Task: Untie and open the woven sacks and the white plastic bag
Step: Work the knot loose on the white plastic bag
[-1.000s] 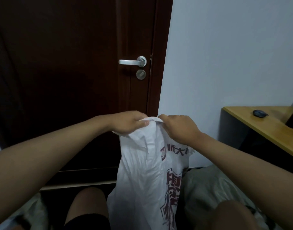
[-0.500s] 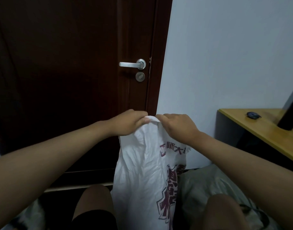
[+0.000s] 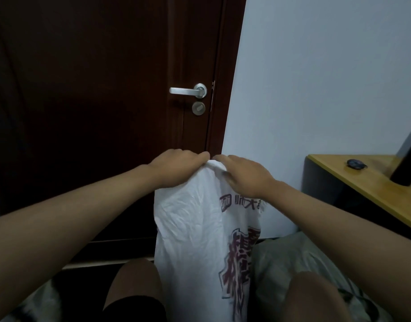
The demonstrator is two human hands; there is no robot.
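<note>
One dark door, shut, with one metal lever handle. One wooden desk at the right. One white plastic bag, red print, hanging upright between the person's knees; contents not visible. One grey woven sack beside it, contents hidden. Left hand and right hand, fingers curled, each pinching the bag's gathered top from either side.
</note>
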